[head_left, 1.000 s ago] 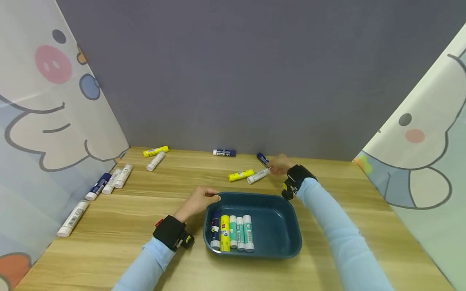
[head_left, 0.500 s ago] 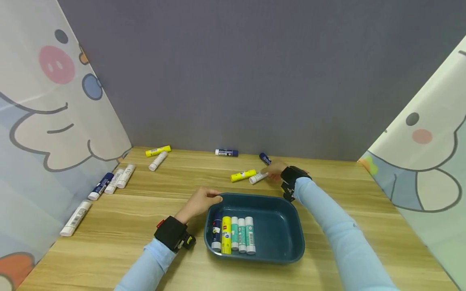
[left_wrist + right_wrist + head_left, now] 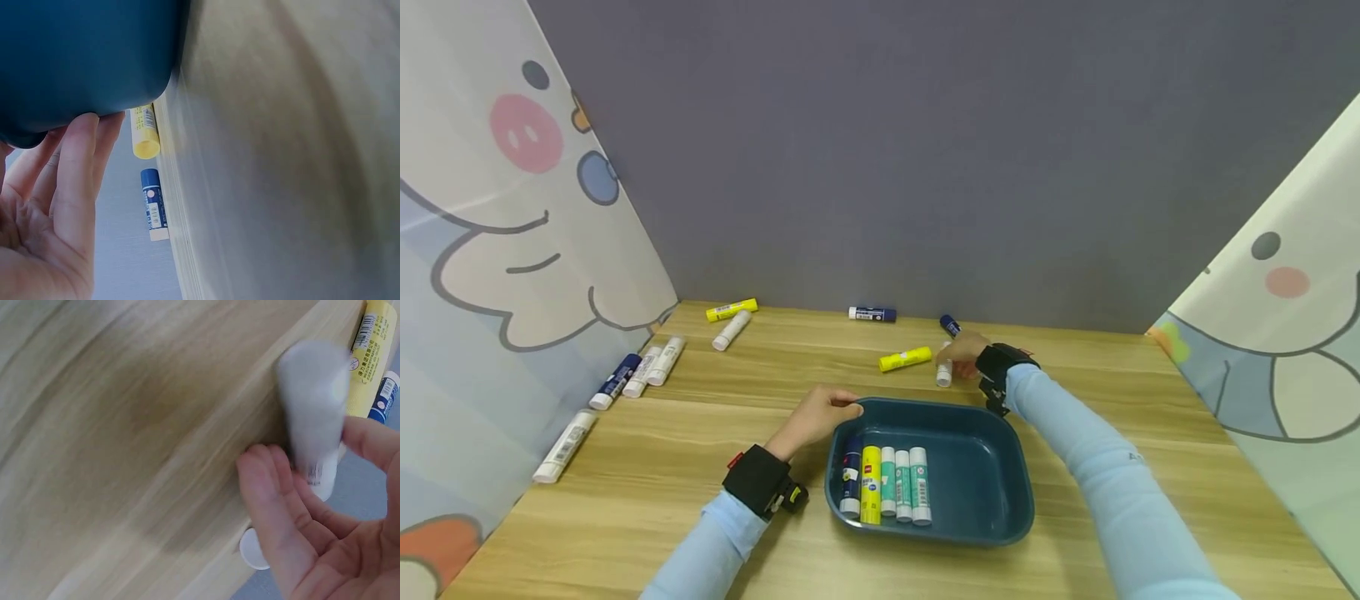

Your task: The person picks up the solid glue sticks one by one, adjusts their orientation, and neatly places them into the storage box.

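Observation:
My left hand [image 3: 814,422] grips the far left corner of a dark teal tray [image 3: 981,492], its thumb over the rim and its fingers against the outer wall. In the tray's left half lie a navy glue stick [image 3: 851,477], a yellow glue stick [image 3: 870,483] and several green-and-white ones [image 3: 902,485], side by side. Beyond the tray, my right hand [image 3: 967,348] holds a white glue stick [image 3: 944,372] between thumb and fingers, blurred in the right wrist view. A navy glue stick [image 3: 951,324] lies just behind that hand, partly covered.
Left of the right hand lies a yellow glue stick [image 3: 905,359]; a navy one [image 3: 872,314] lies by the grey back wall [image 3: 880,167]. More white, navy and yellow sticks lie along the table's left side, such as a large white one [image 3: 565,446]. Patterned panels flank the table.
My right hand has come from beside the navy stick to the white glue stick and taken hold of it. The stick has swung from slanted to pointing toward the tray. My left hand stays on the tray.

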A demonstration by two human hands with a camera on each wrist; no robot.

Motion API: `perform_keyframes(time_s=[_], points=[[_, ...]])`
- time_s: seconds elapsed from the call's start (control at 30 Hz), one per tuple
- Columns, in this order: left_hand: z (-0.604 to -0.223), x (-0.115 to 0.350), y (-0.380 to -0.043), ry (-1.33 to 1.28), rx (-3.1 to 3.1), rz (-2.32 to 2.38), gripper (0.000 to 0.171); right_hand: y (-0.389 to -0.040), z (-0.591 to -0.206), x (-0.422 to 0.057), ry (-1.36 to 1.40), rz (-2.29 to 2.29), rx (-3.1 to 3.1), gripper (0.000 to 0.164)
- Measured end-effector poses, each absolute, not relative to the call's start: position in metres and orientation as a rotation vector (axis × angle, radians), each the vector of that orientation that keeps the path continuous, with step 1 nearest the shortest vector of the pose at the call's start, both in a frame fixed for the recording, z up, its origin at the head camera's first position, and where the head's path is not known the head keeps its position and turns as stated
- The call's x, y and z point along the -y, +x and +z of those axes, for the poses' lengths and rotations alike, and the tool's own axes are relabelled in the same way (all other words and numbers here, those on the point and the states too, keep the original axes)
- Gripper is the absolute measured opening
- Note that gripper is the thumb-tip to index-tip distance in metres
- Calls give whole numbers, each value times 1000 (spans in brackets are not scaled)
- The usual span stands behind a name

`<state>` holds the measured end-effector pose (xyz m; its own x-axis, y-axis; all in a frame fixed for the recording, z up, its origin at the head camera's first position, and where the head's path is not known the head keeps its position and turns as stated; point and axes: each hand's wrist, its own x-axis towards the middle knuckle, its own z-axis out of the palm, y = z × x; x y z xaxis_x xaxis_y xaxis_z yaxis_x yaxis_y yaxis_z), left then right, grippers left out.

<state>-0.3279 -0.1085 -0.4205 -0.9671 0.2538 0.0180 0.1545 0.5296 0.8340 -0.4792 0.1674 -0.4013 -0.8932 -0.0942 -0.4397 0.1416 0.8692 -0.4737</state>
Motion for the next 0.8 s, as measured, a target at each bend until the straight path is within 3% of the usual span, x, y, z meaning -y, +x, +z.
perform_keyframes(time_s=[0.53,0.8], points=[[-420,108,-328,321,-2646,1441,22,-473,-397,-174,-14,-747,-2558,55],[-420,109,-328,334,-2655,1434,23,-469,-389,-186,-46,-775,-2664,39]])
